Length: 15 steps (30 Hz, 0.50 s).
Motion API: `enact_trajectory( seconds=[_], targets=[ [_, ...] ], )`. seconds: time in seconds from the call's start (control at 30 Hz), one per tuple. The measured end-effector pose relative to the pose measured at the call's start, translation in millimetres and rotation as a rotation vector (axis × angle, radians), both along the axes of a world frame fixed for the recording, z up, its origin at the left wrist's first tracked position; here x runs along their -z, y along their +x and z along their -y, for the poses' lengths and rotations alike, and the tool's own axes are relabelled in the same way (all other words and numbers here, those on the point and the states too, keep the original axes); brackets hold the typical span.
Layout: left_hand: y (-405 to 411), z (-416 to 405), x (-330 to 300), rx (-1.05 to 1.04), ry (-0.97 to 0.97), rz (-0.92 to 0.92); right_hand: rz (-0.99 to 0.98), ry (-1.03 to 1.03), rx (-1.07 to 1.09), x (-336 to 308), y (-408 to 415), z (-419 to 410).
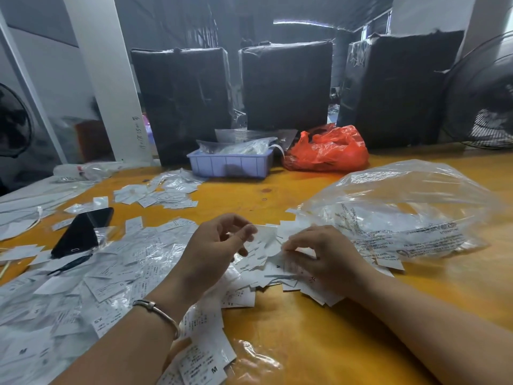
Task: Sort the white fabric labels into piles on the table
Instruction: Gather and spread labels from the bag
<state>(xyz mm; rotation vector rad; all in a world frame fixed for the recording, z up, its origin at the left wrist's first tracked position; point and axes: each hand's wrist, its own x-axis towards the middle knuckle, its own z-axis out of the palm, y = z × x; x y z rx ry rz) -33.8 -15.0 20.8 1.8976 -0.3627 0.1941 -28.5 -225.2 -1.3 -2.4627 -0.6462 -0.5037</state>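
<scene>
From the head camera, the white labels point(266, 262) lie heaped on the yellow table point(305, 343), and the landmark to steer by is the clear plastic bag point(402, 212). The working heap sits just beside the bag's near left corner, a few labels tucked under its edge. A wider spread of labels runs further left of the bag, past a black phone point(80, 232), and a smaller pile point(163, 193) lies well left of the bag toward the table's far side. A lilac tray point(230, 163) and a red bag point(327, 150) stand beyond it.

The step in hand looks like picking labels off the heap and reading them. To do it well, I would lift one label at a time, turn it print side up so that the size letter shows, and carry it clear of the heap before letting go, so the piles do not run together. The loose plastic nearby could drag labels along, so light, short moves suit best.

The left hand point(219, 243) is curled, palm turned inward, thumb and fingertips pinched on a label raised just above the heap; a bracelet point(158, 312) sits on its wrist. The right hand point(324, 254) arches palm down over the heap beside the bag, fingertips narrowed onto the labels beneath, pressing or pinching; which, I cannot tell.
</scene>
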Motion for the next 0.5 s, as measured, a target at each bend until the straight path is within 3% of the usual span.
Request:
enact_trajectory(
  seconds=[0.2,0.4,0.5],
  targets=[
    [0,-1,1,0.003,0.04,0.032,-0.042,0.382,0.072,-9,-5,5],
    [-1,-2,1,-0.018,0.092,0.051,-0.381,0.896,0.056,-15,-4,15],
    [-2,-2,0,-0.004,0.071,0.037,-0.457,1.002,0.04,-15,-3,16]
  ],
)
